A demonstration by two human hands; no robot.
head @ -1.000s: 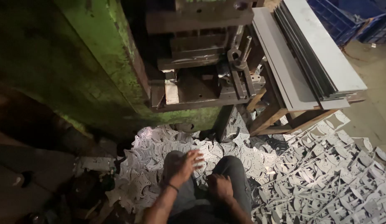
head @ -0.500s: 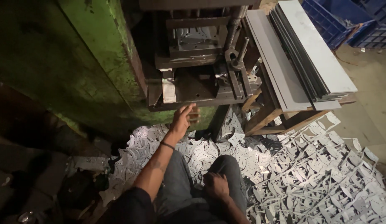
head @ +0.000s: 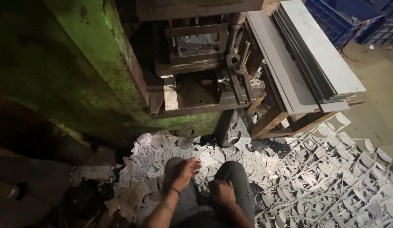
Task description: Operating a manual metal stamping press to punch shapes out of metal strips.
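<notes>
Over our lap | left hand [head: 184,172] fingers spread, holding nothing, above the knee | right hand [head: 221,192] curled on thigh, grip unclear | stamped metal blanks [head: 213,158] litter the floor just ahead | green press [head: 120,71] beyond | we judge: between feeds, next reach down for a blank.

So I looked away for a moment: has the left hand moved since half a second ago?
Yes. The left hand has pulled back from the green press down to the knee.

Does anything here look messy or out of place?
Yes. Pale stamped metal pieces lie scattered in a loose heap over the floor around the green press, right up to the person's knees. The left hand and right hand rest there, holding nothing.
</notes>
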